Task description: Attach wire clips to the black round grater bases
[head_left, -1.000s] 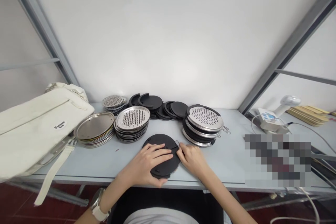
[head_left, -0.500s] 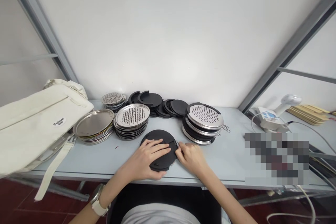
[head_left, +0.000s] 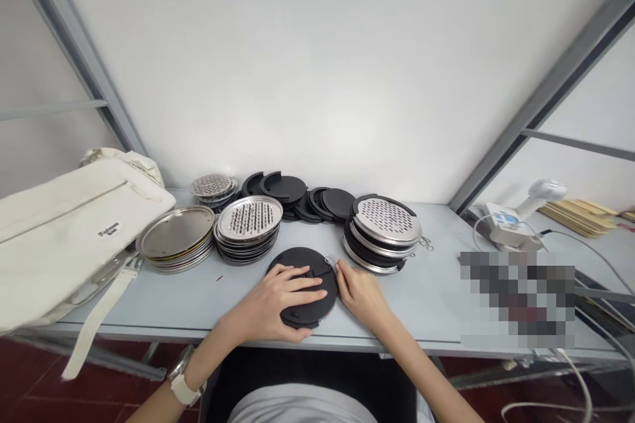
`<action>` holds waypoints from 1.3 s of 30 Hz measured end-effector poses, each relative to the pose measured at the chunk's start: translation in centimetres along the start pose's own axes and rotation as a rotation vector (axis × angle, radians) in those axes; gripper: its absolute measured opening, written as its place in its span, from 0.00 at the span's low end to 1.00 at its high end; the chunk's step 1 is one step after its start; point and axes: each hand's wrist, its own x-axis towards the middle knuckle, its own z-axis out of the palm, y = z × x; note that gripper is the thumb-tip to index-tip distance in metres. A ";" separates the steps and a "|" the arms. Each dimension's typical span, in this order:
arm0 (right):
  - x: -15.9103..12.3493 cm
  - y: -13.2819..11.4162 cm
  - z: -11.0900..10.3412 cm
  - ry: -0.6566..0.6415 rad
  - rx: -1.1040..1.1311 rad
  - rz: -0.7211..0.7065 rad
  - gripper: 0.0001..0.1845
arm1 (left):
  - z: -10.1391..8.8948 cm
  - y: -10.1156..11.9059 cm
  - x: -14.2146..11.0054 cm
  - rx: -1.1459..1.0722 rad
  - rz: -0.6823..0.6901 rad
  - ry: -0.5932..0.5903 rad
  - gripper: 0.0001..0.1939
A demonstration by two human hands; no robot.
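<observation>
A black round plate, with a thin silver edge at its lower right, lies near the table's front edge. My left hand rests on it, fingers spread flat across the top and thumb along the near rim. At the plate's right edge a small wire loop sticks out. My right hand is closed in a pinch at the loop's end; its fingertips partly hide the wire. Behind the right hand stands a stack of round graters with black rims and similar wire loops.
Left of the plate stand a stack of coarse metal graters and a stack of plain metal discs. Black round parts and small grater discs line the wall. A cream bag lies left, a white handheld scanner right.
The black plate has shifted slightly toward the front edge under my left hand. My right fingers have shifted at its right rim, and more of the wire loop shows.
</observation>
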 end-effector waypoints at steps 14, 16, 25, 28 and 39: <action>0.0 -0.1 -0.4 -0.026 0.029 -0.012 0.18 | 0.2 0.0 -0.1 -0.007 0.008 0.013 0.35; 0.1 -0.1 -0.4 -0.026 0.059 -0.001 0.17 | 0.2 -0.1 -0.1 -0.007 0.005 0.007 0.35; 0.1 -0.3 -0.9 -0.020 0.197 0.046 0.13 | 0.1 0.0 -0.1 -0.009 0.000 -0.009 0.34; 0.1 -0.1 -0.6 -0.017 0.167 0.033 0.14 | 0.1 -0.1 0.0 -0.006 0.001 -0.010 0.34; 0.2 0.2 -0.8 -0.056 0.188 -0.007 0.15 | 0.2 0.1 0.0 0.017 -0.021 -0.004 0.34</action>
